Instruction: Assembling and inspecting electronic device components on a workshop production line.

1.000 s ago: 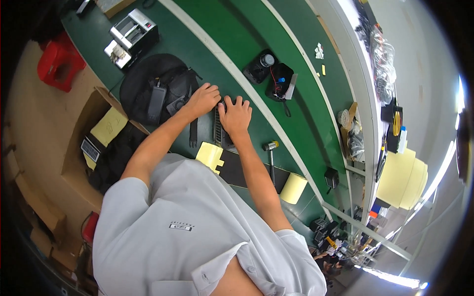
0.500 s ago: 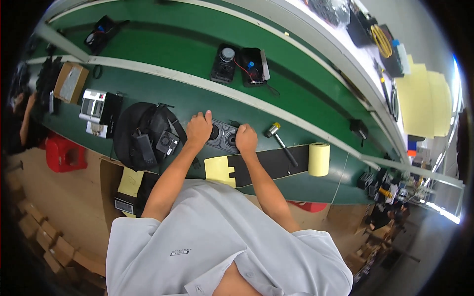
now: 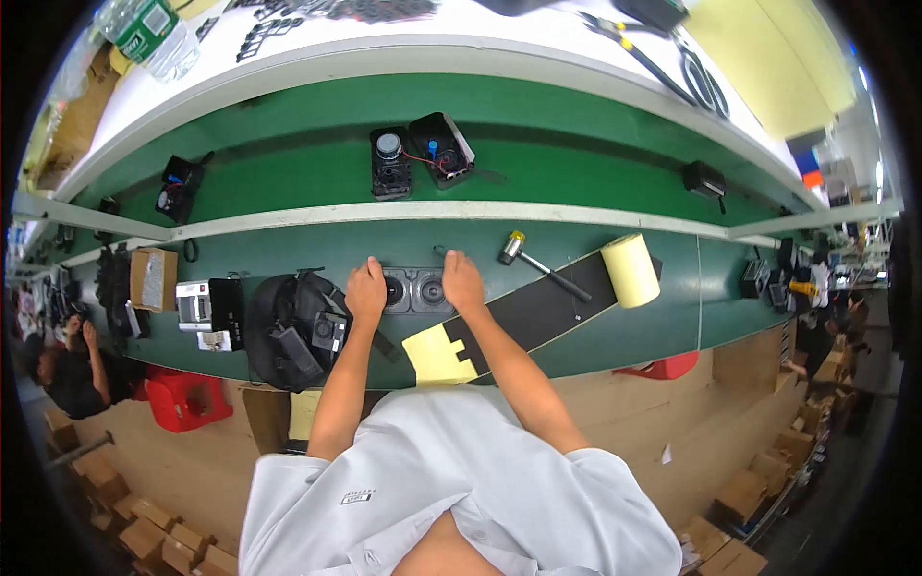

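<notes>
A black speaker panel with two round drivers [image 3: 412, 291] lies on the green workbench [image 3: 615, 341]. My left hand [image 3: 366, 291] is closed round its left end and my right hand [image 3: 464, 281] round its right end. A small dark loop, perhaps a cord, shows by the right fingertips. To the right, a hammer with a yellow-and-silver head [image 3: 547, 267] rests across a strip of black sheet [image 3: 523, 324]. The strip's near end has a notched pale yellow backing [image 3: 437, 355], and a pale yellow roll [image 3: 631, 271] sits at its far end.
Left of my hands are a black bag [image 3: 277, 317], a silver-and-black device [image 3: 197, 305] and an open cardboard box [image 3: 153, 279]. On the green shelf lie opened black speaker housings [image 3: 391, 173]. Red stools [image 3: 188, 398] stand below; a person [image 3: 82, 360] sits at far left.
The view has turned and levelled, bringing the upper white shelf with its bottle and pliers into sight. Both hands keep their hold on the speaker panel, which shows little movement on the bench.
</notes>
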